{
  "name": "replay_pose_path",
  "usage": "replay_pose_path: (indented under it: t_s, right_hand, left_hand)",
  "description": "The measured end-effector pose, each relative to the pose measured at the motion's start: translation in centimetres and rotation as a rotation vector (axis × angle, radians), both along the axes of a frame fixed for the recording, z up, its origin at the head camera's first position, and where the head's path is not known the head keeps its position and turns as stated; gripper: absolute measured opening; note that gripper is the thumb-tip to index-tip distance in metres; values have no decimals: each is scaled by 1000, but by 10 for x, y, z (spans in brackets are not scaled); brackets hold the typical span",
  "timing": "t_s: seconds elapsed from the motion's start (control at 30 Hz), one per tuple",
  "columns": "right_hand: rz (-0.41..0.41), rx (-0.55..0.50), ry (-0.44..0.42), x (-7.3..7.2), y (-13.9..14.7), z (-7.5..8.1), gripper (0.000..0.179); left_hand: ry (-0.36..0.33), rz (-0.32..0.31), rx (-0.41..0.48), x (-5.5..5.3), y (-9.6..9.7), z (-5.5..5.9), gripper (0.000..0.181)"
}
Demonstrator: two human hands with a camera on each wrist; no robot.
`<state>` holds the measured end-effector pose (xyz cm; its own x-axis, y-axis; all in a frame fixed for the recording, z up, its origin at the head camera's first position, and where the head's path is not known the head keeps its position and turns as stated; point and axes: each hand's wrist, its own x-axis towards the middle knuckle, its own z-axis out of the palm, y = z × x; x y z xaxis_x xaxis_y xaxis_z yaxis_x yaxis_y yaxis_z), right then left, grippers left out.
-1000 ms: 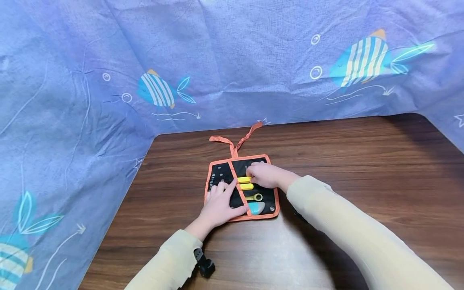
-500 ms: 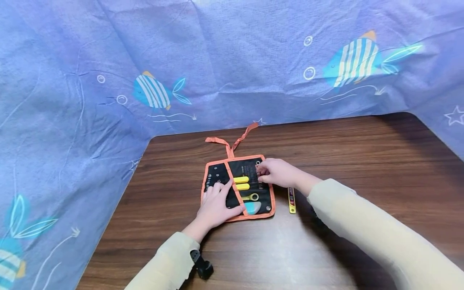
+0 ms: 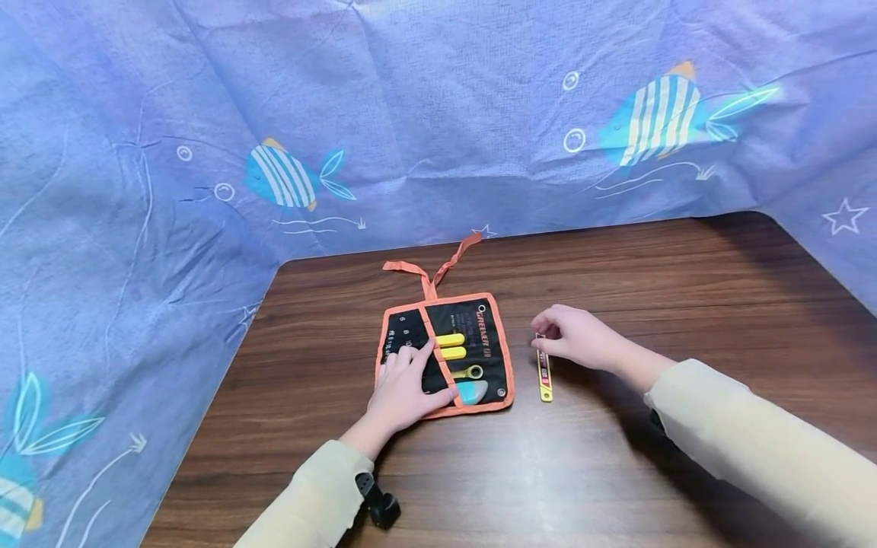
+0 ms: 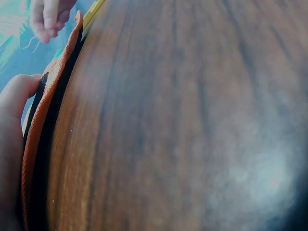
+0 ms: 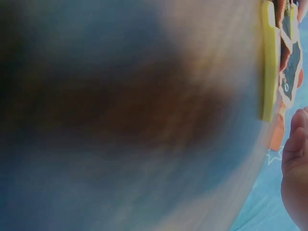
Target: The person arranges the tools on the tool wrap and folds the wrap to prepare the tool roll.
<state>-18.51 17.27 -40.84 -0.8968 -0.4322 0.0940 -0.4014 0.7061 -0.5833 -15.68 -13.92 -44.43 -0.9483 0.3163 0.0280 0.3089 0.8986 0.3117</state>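
My left hand lies with spread fingers on a black tool pouch edged in orange, its thumb near the lower edge. Two yellow handles, a ring-ended wrench and a turquoise and grey rounded piece stick out of the pouch's slots. Right of the pouch, a slim yellow-framed tool with a dark and red label and a hole in its near end lies on the table. Over its far end is my right hand, fingers loosely bent; in the right wrist view they show apart from the yellow tool.
Orange ties spread out from the pouch's far edge. The brown wooden table reaches to a blue fish-print cloth hanging behind and at the sides. A black strap with a small block is at my left cuff.
My right hand has left the yellow handles in the pouch and moved right, to the slim yellow tool on the table. The left hand stays on the pouch.
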Motion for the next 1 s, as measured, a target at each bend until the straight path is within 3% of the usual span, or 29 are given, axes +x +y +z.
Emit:
replay_pose_path:
  t_s: [0.43, 0.77, 1.0]
  right_hand:
    - [-65, -29, 12, 23, 18, -8, 25]
    - [-96, -25, -21, 32, 7, -23, 38]
    - [-119, -17, 0, 31, -5, -22, 41]
  left_hand:
    - [11, -2, 4, -1, 0, 0, 92]
    - [-2, -6, 6, 1, 0, 0, 92]
    - [16, -2, -1, 1, 0, -1, 92]
